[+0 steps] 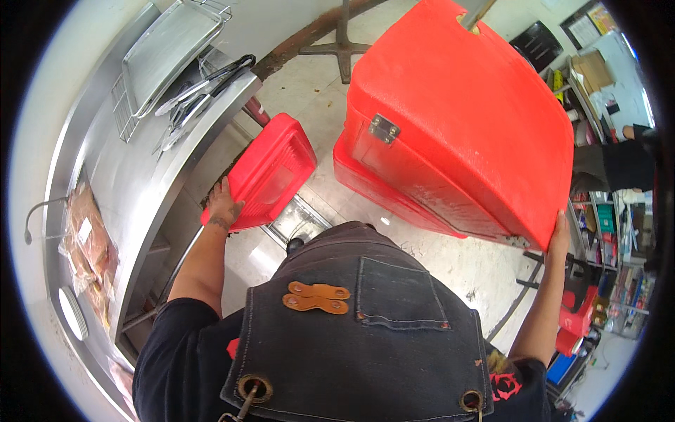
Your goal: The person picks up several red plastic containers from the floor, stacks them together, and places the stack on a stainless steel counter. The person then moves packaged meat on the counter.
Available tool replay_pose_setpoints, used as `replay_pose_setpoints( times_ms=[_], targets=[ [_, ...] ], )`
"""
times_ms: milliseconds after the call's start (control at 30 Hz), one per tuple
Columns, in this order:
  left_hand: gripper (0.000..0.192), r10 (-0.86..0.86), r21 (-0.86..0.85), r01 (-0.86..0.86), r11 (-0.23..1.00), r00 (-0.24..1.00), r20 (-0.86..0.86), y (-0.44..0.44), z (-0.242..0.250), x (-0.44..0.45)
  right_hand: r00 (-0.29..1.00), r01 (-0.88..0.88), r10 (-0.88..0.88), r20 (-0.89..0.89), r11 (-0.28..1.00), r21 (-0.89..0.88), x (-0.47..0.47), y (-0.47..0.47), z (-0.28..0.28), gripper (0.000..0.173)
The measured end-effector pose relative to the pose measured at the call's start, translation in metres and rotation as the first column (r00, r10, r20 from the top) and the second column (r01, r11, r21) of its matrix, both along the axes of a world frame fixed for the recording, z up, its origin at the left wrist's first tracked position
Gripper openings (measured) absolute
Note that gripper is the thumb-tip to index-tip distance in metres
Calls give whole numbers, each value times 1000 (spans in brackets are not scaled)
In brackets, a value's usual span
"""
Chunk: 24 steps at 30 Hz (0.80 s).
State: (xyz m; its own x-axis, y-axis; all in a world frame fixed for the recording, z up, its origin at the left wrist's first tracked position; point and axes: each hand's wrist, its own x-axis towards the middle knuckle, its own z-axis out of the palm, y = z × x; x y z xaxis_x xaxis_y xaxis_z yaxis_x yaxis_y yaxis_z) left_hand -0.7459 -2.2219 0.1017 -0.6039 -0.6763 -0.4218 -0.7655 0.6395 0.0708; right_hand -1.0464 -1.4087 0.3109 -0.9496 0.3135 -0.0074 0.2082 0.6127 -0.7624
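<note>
My left hand (225, 205) lies spread on the near left end of a small red plastic lid or bin (271, 174), beside the steel counter's edge. My right hand (560, 235) rests against the near right corner of a large red plastic box (459, 105), thumb along its edge; its fingers are partly hidden. A metal hinge or latch plate (384, 128) is fixed to the box's side. The big box stands on a red base (379, 187), apart from the smaller red piece.
The steel counter (153, 184) on the left bears tongs (205, 89), a metal tray (169, 53) on a wire rack, bagged meat (89, 237) and stacked white plates (73, 314). A table's cross-shaped foot (340, 49) stands ahead. Shelves (601, 221) and another person (611, 163) are at right.
</note>
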Motion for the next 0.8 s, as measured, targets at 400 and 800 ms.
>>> replay_pose_setpoints(
  times_ms=[400, 800],
  targets=[
    [95, -438, -7, 463, 887, 834, -335, -10, 15, 64, 995, 89, -98, 15, 945, 314, -16, 6, -3, 78],
    [90, -249, 180, 628, 758, 532, -809, 67, 145, -133, 991, 122, -125, 48, 991, 63, 10, -34, 12, 67]
  ],
)
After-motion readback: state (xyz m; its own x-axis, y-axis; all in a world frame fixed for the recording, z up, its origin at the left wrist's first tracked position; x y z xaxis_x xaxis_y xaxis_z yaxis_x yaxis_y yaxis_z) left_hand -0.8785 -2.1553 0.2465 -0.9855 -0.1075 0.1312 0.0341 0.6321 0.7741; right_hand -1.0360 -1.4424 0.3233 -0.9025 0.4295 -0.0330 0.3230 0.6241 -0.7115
